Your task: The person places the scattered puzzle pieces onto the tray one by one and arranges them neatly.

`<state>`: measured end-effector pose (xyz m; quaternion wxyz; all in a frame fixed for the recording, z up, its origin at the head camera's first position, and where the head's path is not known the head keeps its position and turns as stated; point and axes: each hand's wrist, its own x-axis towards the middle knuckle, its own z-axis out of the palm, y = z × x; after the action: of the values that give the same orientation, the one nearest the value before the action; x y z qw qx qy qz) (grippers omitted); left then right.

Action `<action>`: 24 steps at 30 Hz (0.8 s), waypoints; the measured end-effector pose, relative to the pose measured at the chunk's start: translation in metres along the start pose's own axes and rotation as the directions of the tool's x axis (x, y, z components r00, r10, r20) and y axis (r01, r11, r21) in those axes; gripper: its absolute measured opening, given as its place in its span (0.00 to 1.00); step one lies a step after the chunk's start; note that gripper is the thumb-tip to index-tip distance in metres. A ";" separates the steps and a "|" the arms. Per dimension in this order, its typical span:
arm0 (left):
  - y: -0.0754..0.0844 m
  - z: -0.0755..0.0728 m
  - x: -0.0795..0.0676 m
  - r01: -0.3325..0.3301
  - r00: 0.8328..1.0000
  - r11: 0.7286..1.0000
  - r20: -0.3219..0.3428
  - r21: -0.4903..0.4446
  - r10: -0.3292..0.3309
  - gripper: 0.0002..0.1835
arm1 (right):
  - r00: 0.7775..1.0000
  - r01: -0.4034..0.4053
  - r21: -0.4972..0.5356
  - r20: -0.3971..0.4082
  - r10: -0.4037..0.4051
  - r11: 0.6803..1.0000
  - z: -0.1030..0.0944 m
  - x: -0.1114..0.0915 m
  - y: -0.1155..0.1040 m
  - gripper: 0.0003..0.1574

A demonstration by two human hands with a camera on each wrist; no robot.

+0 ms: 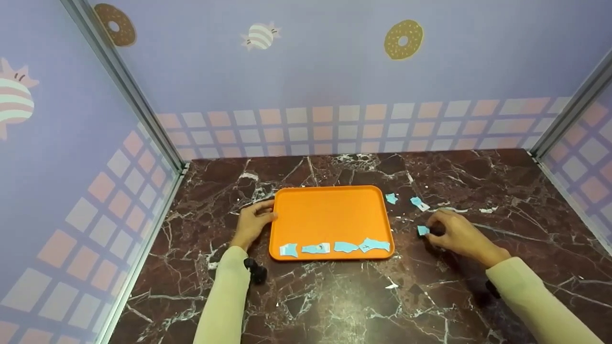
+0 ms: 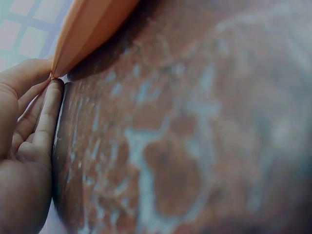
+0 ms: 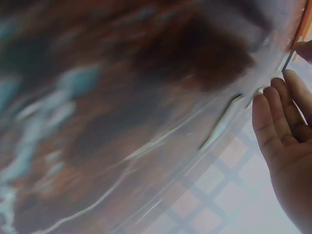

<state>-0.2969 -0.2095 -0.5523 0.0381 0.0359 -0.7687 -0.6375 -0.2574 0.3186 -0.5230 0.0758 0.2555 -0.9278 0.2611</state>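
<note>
An orange tray [image 1: 330,210] lies on the table, and my left hand [image 1: 253,222] grips its left rim between thumb and fingers. The tray's edge [image 2: 87,34] shows between thumb and fingertips in the left wrist view. Along the tray's front side lie several irregular light blue puzzle pieces [image 1: 345,246], some partly white with dark marks. Right of the tray, my right hand [image 1: 456,234] pinches a small blue puzzle piece [image 1: 423,230] just above the table. The right wrist view shows this thin piece [image 3: 289,61] edge-on between thumb and forefinger.
Two more blue pieces lie beyond the right hand: a small one [image 1: 391,198] beside the tray and a blue-and-white one [image 1: 420,204]. The dark red marbled table [image 1: 334,296] is bounded by a back wall [image 1: 330,71] and side panels.
</note>
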 end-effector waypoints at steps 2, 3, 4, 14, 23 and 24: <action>0.000 0.000 0.000 0.003 1.000 1.000 0.000 -0.002 -0.003 0.22 | 1.000 0.001 0.021 -0.004 -0.001 1.000 0.002 0.004 -0.005 0.13; 0.000 0.000 0.000 0.003 1.000 1.000 0.001 -0.002 -0.003 0.22 | 1.000 0.000 0.041 -0.003 0.000 0.999 0.003 0.006 -0.008 0.13; 0.000 0.000 0.000 0.000 1.000 1.000 0.003 -0.001 0.000 0.22 | 1.000 0.000 0.059 -0.002 0.000 0.998 0.004 0.008 -0.011 0.13; -0.001 0.001 0.001 -0.001 1.000 1.000 0.018 -0.002 0.001 0.22 | 0.998 0.053 0.116 -0.039 -0.049 0.992 0.013 0.026 -0.031 0.11; -0.002 0.000 0.001 -0.005 1.000 1.000 0.006 -0.010 0.005 0.22 | 0.984 0.160 0.116 0.057 -0.167 0.980 0.016 0.026 -0.023 0.17; -0.002 0.000 0.000 -0.003 1.000 1.000 0.004 -0.006 0.003 0.22 | 0.983 0.162 0.115 0.073 -0.171 0.980 0.017 0.025 -0.022 0.18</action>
<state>-0.2971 -0.2101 -0.5543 0.0377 0.0333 -0.7669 -0.6398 -0.2677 0.2828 -0.5206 0.0449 0.3466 -0.8900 0.2930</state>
